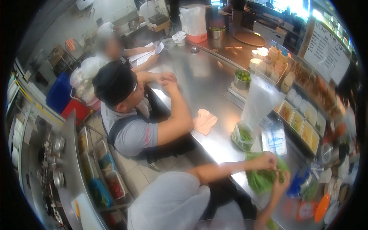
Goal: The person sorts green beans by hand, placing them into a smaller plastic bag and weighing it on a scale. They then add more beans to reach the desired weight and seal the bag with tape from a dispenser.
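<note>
A: Bright light pouring in from the window [297,7] top right, blown out to white!

B: And there's the glare, a pale sheen spread across the steel counter [199,73].

A: Heavy fisheye bend; the corners fall to black.

B: Soft everywhere. The shelves [57,161] at left smear, and the hands [274,172] on the greens are motion-blurred.

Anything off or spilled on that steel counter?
Nothing spilled. Only oddity: a crumpled pink cloth lies loose mid-counter. Both hands, left hand and right hand, grip a bunch of greens.
</note>
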A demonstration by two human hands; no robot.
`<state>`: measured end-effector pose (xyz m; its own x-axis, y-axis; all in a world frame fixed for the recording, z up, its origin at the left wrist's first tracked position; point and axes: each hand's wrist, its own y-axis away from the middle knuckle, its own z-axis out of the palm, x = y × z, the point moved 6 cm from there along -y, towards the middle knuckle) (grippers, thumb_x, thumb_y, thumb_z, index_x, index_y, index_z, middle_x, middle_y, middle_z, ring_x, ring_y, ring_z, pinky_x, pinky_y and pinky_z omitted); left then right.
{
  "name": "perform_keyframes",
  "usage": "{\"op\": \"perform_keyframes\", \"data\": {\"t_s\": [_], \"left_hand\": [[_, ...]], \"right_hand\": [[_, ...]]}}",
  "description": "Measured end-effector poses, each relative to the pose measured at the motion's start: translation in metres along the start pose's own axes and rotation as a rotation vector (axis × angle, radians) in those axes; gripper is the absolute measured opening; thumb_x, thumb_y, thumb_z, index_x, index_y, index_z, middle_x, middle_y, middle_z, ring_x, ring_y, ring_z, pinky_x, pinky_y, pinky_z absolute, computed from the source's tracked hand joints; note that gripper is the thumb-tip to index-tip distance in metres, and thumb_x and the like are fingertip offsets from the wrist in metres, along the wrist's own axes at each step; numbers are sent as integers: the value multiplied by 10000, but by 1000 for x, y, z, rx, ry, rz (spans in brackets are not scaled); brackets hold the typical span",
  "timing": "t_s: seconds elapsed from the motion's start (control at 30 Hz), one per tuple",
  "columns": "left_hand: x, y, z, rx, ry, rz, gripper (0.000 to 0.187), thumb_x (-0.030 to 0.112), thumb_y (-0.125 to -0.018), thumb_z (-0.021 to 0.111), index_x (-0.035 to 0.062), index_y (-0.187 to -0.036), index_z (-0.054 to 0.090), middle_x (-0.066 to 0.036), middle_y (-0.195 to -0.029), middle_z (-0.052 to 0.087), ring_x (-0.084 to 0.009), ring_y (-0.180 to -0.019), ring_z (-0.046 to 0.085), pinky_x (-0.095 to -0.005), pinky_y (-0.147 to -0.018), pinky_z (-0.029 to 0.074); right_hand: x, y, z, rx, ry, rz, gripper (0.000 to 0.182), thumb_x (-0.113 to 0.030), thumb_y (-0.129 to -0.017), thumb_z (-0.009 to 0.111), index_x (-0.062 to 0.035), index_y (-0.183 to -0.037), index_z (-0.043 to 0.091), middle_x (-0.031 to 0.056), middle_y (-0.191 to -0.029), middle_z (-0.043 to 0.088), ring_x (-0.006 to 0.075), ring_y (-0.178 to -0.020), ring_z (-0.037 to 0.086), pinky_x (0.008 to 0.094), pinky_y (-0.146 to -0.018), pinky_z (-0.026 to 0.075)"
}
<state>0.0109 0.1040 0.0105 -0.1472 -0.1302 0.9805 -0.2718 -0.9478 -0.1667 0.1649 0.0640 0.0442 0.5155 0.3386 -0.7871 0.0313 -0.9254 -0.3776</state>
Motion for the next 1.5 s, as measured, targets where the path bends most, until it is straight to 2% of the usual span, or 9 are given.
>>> {"op": "perform_keyframes", "data": {"t_s": [0.17, 0.37, 0.77, 0.87, 0.97, 1.07, 1.23, 1.37, 1.5], "left_hand": [[2, 0, 1, -93, -332, 53, 144, 103, -779, 651, 1, -680, 627, -21, -679, 612, -121, -630, 555, -260, -587, 440], [-19, -1, 36, -219, 613, -191, 68, 75, -799, 616, 10, -793, 595, 15, -757, 570, -95, -699, 532, -229, -649, 426], [-29, 5, 20, -143, -465, 66, 80, 2, -690, 593, -27, -764, 608, -172, -812, 582, -334, -802, 581, -378, -714, 452], [-19, 7, 16, -79, -715, 117, 90, 4, -666, 585, -17, -751, 604, -159, -780, 575, -340, -802, 572, -401, -698, 447], [7, 11, 18, 33, -895, 381, 109, -1, -644, 564, -8, -745, 604, -154, -784, 578, -333, -786, 564, -403, -688, 445], [6, 3, 20, 75, -839, 349, 78, 11, -672, 567, -2, -736, 610, -153, -774, 575, -323, -754, 562, -393, -672, 442], [-2, -3, 16, 187, -1, 59, 80, 75, -725, 606, -1, -730, 627, -148, -747, 596, -318, -702, 562, -376, -644, 434], [-22, -5, 21, 278, -104, 145, 101, 89, -724, 619, -11, -729, 628, -140, -721, 602, -308, -693, 574, -384, -648, 438], [-64, -8, 40, 20, -731, 115, 151, 96, -696, 623, -17, -796, 626, -129, -822, 594, -292, -799, 570, -379, -718, 439]], "right_hand": [[-21, 2, 1, -71, 167, -84, 176, -6, -725, 636, 52, -889, 612, 114, -789, 543, 214, -765, 542, 313, -714, 412], [-10, 6, 6, 30, -76, 191, 155, -80, -808, 616, 39, -908, 611, 89, -854, 596, 177, -793, 554, 292, -726, 420], [34, 12, -18, 372, -218, 381, 181, -87, -860, 565, 33, -993, 594, 78, -900, 601, 179, -804, 568, 304, -707, 451], [-2, 9, -27, 396, 177, -96, 203, -76, -847, 563, 32, -1016, 591, 107, -899, 594, 232, -808, 569, 328, -727, 443], [-24, 1, 0, -56, 440, -88, 207, -70, -833, 565, 30, -1012, 593, 138, -913, 585, 266, -814, 565, 342, -733, 431], [-10, 0, 14, -188, 337, 21, 205, -76, -832, 569, 51, -992, 591, 173, -920, 592, 271, -804, 568, 344, -715, 427], [7, 5, 14, 20, 43, 264, 263, -148, -843, 599, 75, -982, 581, 152, -894, 621, 223, -780, 570, 341, -683, 435], [19, 4, 2, 301, -121, 240, 284, -214, -852, 605, 49, -959, 593, 91, -917, 625, 150, -716, 546, 281, -615, 428], [76, 6, -29, 397, -570, 636, 282, -262, -868, 583, -22, -1015, 574, -12, -751, 523, 61, -592, 435, 206, -504, 344]]}}
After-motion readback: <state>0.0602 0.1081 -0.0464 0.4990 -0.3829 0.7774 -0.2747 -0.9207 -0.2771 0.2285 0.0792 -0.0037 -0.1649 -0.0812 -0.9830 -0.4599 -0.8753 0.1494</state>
